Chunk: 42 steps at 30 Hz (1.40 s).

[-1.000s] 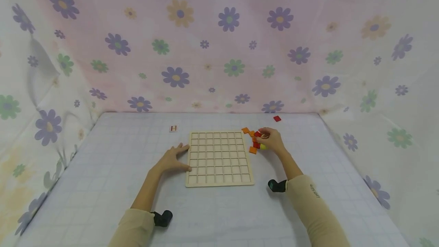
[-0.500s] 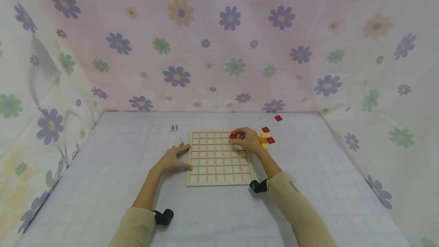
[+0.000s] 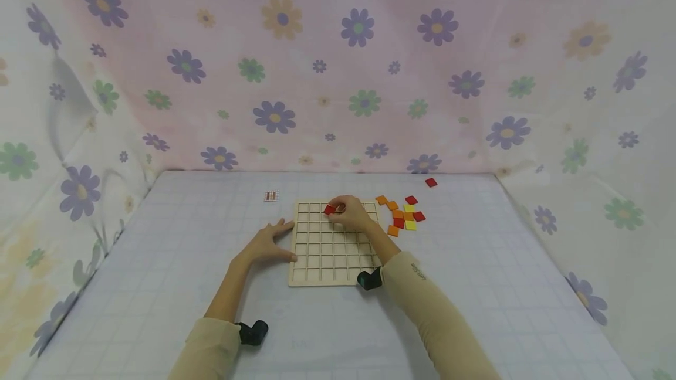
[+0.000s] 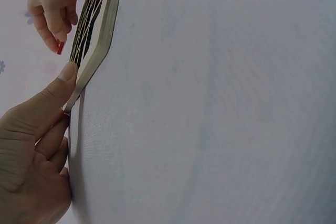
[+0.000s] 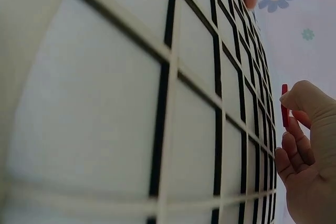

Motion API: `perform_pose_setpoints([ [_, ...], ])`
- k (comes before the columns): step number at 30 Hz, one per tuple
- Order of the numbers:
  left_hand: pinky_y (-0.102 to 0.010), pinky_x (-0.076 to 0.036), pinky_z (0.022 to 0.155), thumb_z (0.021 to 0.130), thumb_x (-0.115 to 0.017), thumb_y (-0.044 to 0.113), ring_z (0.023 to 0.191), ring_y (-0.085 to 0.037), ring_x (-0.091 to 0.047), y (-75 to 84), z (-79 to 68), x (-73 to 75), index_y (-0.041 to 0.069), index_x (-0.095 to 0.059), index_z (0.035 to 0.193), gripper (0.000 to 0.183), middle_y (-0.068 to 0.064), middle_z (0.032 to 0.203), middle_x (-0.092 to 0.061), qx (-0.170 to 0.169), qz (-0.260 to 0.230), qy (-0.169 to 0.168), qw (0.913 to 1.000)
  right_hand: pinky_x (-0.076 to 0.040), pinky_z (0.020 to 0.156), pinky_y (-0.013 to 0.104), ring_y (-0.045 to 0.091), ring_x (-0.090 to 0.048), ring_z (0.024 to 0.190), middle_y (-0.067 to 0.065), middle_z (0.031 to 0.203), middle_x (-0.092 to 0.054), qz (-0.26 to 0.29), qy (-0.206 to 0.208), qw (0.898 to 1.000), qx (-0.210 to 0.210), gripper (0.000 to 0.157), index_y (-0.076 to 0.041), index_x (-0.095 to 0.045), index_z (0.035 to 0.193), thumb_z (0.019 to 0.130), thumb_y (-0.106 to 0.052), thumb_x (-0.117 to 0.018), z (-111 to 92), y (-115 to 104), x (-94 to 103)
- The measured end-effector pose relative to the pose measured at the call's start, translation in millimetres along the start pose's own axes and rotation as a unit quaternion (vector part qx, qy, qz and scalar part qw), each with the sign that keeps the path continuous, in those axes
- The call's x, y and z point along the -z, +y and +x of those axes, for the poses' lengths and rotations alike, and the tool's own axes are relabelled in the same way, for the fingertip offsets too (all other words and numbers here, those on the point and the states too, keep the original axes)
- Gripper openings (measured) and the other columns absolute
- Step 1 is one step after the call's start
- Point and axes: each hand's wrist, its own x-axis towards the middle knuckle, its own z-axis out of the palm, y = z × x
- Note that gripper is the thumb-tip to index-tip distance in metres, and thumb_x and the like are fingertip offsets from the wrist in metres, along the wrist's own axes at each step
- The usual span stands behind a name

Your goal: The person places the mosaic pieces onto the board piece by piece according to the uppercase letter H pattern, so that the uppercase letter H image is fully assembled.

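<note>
A pale wooden board [image 3: 319, 249], divided into a grid of square cells, lies flat on the table. My left hand [image 3: 264, 244] touches its left edge with thumb and index finger spread well apart. In the left wrist view the thumb [image 4: 59, 85] rests at the board's rim. Between thumb and fingertips, my right hand [image 3: 352, 214] pinches a small red square tile [image 3: 329, 210] above the board's upper rows. The right wrist view shows this red tile [image 5: 285, 106] edge-on, apart from the grid. The cells that show hold no tiles.
Loose orange, red and yellow tiles [image 3: 409, 216] lie in a cluster off the board's upper right. One red tile [image 3: 431, 182] sits farther back. A small patterned card [image 3: 271, 196] lies beyond the upper left corner. Flowered cloth [image 3: 338, 75] encloses the table's back and sides.
My right hand has moved left from the tile cluster to over the board, carrying a red tile. The loose tiles have come into clearer view. My left hand stays at the board's edge.
</note>
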Motion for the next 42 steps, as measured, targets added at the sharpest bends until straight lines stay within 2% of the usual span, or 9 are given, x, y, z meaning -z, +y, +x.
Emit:
perform_pose_setpoints([
  [10, -0.061, -0.015, 0.11, 0.064, -0.086, 0.03, 0.138, -0.048, -0.013, 6.9, 1.0, 0.2, 0.01, -0.043, 0.142, 0.091, -0.02, 0.151, -0.024, 0.017, 0.003, -0.01, 0.9998, -0.052, 0.076, 0.032, 0.027, -0.06, 0.089, 0.018, 0.104, -0.065, 0.003, -0.024, 0.999, -0.025, 0.029, 0.007, -0.065, 0.108, 0.08, -0.003, -0.067, 14.6, -9.5, -17.9],
  [16, -0.062, -0.016, 0.109, 0.064, -0.086, 0.029, 0.138, -0.049, -0.013, 12.2, 0.2, 0.8, 0.01, -0.042, 0.142, 0.091, -0.02, 0.151, -0.025, 0.028, 0.011, -0.011, 0.9995, -0.05, 0.089, 0.038, 0.032, -0.058, 0.104, 0.019, 0.111, -0.063, -0.019, -0.06, 0.998, -0.023, 0.028, 0.007, -0.064, 0.112, 0.085, -0.003, -0.064, 19.4, -14.1, -20.0],
  [21, -0.062, -0.015, 0.109, 0.066, -0.085, 0.029, 0.137, -0.051, -0.013, 14.8, 0.3, 1.4, 0.009, -0.041, 0.143, 0.091, -0.022, 0.15, -0.024, 0.022, 0.014, -0.012, 0.9996, -0.05, 0.089, 0.039, 0.032, -0.056, 0.106, 0.018, 0.114, -0.06, -0.029, -0.072, 0.996, -0.044, 0.028, 0.004, -0.063, 0.116, 0.089, -0.005, -0.063, 20.8, -15.9, -17.4],
  [27, -0.064, -0.015, 0.108, 0.065, -0.085, 0.029, 0.136, -0.053, -0.012, 12.2, 0.3, 0.5, 0.008, -0.042, 0.142, 0.091, -0.023, 0.15, -0.024, 0.02, 0.018, -0.011, 0.9996, -0.05, 0.082, 0.037, 0.028, -0.055, 0.098, 0.018, 0.112, -0.06, -0.032, -0.068, 0.997, -0.033, 0.029, 0.004, -0.065, 0.115, 0.088, -0.006, -0.064, 22.1, -19.2, -18.4],
  [36, -0.066, -0.014, 0.107, 0.064, -0.086, 0.031, 0.135, -0.054, -0.012, 7.9, -1.1, 2.2, 0.008, -0.041, 0.142, 0.092, -0.023, 0.15, -0.024, 0.013, 0.019, -0.008, 0.9997, -0.049, 0.08, 0.034, 0.025, -0.056, 0.092, 0.013, 0.101, -0.063, -0.019, -0.029, 0.999, -0.026, 0.024, 0.001, -0.07, 0.106, 0.084, -0.009, -0.07, 18.5, -20.9, -28.1],
  [42, -0.067, -0.014, 0.106, 0.065, -0.085, 0.03, 0.134, -0.055, -0.011, 7.4, -1.1, 2.7, 0.008, -0.04, 0.142, 0.092, -0.023, 0.15, -0.023, 0.011, 0.014, -0.009, 0.9998, -0.049, 0.08, 0.033, 0.026, -0.057, 0.091, 0.014, 0.098, -0.064, -0.04, -0.035, 0.999, 0.006, 0.023, 0.002, -0.071, 0.103, 0.085, -0.011, -0.07, 16.1, -22.0, -28.5],
])
